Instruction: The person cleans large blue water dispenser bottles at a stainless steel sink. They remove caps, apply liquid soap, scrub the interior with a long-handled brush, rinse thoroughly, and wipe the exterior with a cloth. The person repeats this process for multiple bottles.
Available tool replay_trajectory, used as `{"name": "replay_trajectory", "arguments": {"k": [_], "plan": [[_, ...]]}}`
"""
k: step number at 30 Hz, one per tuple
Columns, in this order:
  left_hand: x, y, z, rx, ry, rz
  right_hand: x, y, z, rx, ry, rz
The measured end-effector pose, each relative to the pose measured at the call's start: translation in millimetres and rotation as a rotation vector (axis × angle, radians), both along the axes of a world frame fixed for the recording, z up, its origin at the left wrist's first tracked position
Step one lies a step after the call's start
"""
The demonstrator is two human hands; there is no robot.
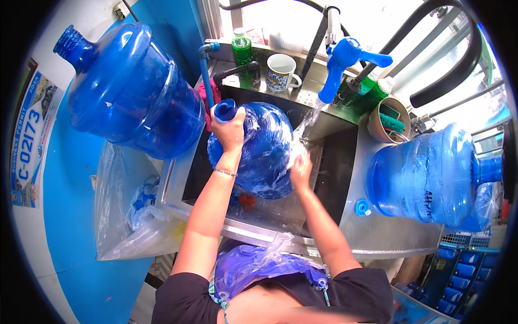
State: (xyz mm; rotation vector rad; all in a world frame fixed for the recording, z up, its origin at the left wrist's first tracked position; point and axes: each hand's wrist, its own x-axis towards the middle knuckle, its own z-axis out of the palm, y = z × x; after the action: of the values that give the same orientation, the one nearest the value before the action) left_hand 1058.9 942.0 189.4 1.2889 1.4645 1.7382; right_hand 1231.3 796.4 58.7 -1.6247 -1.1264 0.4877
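Note:
A large blue water jug [261,156], streaked with white foam, is tilted inside the steel sink [337,167]. Its neck points up and to the left, with my left hand [229,127] closed around it. Against the jug's right side lies my right hand [300,168], blurred and covered by splashing water and suds, so whether it holds a cloth or sponge is hidden. Water runs from a blue-handled tap [340,65] down onto the jug near that hand. An orange-red scrubber-like thing [246,200] shows below the jug.
Another blue jug [137,92] stands left of the sink; a third jug [423,175] is on the right counter beside a small blue cap [362,207]. Behind are a patterned mug [279,73], a green bottle [242,47] and a bowl with green scouring pads [375,124]. A plastic bag [121,205] hangs left.

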Motion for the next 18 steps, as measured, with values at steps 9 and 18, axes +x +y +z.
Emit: {"name": "replay_trajectory", "arguments": {"k": [9,18], "plan": [[-43.9,-61.0,41.9,0.025,-0.265,-1.207,66.4,74.2,-59.9,-0.451,0.876,0.389],[-20.0,-91.9,47.2,0.056,-0.009,-1.458,33.9,132.1,-1.7,-0.473,0.73,0.905]]}}
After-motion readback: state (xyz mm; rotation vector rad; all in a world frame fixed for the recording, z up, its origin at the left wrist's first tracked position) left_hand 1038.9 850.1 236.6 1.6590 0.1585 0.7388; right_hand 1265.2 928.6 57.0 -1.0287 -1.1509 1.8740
